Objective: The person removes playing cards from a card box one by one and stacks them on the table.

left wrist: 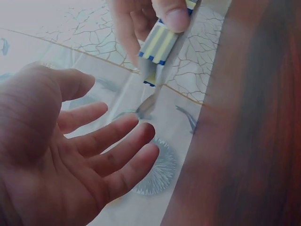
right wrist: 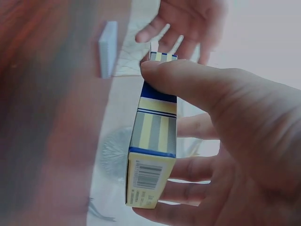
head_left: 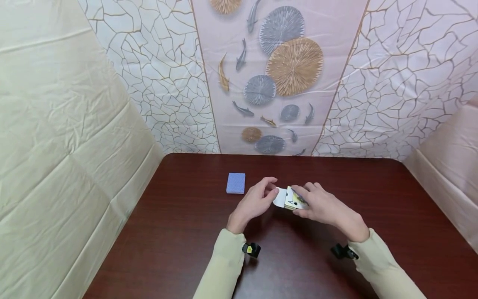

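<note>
A card box (head_left: 294, 202) with an ace pictured on its face is held up above the table by my right hand (head_left: 319, 204). In the right wrist view, the thumb lies along the striped narrow side of the card box (right wrist: 153, 132), fingers behind it, and a barcode is on its near end. The white flap (head_left: 279, 197) stands open towards my left hand (head_left: 255, 199). My left hand has its fingers spread and loosely bent, with nothing in the palm; the left wrist view shows it apart from the card box (left wrist: 159, 44). Whether cards remain inside is hidden.
A squared deck of blue-backed cards (head_left: 235, 183) lies on the dark wooden table (head_left: 179, 232), left of and beyond my left hand. A patterned cloth (head_left: 261, 124) hangs behind the table's far edge, and a pale cloth (head_left: 74, 158) hangs on the left.
</note>
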`<state>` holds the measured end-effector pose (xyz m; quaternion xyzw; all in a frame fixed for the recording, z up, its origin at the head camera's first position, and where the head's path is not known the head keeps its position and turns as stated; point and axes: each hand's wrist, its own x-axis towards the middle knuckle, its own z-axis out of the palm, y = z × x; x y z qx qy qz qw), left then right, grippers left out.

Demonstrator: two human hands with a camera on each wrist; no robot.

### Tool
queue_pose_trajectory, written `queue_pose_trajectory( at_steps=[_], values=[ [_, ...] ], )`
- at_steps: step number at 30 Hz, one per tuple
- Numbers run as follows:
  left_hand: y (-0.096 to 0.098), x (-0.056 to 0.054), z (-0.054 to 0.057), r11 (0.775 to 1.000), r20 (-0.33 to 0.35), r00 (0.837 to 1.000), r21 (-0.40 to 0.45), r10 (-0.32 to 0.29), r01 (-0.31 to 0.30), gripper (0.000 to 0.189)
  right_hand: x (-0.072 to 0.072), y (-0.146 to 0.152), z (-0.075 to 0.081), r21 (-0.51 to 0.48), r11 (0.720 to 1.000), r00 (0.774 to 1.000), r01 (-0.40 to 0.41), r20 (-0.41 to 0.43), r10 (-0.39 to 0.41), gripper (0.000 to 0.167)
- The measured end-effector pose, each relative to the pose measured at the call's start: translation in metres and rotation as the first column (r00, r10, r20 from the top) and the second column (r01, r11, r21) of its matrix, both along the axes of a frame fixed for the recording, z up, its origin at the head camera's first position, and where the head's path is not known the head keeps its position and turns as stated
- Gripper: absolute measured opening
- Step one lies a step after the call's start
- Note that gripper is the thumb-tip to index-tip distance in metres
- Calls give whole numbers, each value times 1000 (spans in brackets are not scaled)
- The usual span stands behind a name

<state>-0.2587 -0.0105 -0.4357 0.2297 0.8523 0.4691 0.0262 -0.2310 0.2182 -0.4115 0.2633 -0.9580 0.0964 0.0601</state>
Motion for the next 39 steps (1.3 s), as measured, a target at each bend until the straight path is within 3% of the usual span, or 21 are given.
queue_pose_trajectory(
  at_steps=[6, 15, 19, 23, 31, 36, 39],
  values=[
    [4, -4, 5, 998, -17, 998, -6, 56, -56, 38, -4, -4, 12, -12, 1000, 1000, -6, -13, 5, 67],
    [5, -7, 5, 994, 19, 994, -42, 106, -105, 40, -7, -12, 20, -29, 999, 998, -29, -49, 28, 66],
    [6, -9, 4, 992, 43, 991, -5, 124, -124, 38, -8, -16, 22, -30, 999, 997, -34, -65, 32, 65],
    [8, -11, 2, 987, 136, 985, 101, 107, -122, 35, -10, -21, 25, -31, 999, 998, -23, -61, 22, 66],
    [10, -17, 1, 939, 269, 963, 322, 28, -117, 33, -14, -31, 32, -17, 1000, 999, -7, -33, 7, 65],
    [11, -19, 1, 878, 336, 942, 457, -18, -146, 32, -16, -37, 35, -4, 1000, 1000, -6, -27, 6, 65],
    [11, -21, 1, 843, 348, 937, 511, -21, -171, 32, -17, -41, 35, 1, 1000, 999, -6, -48, 6, 65]
  ],
)
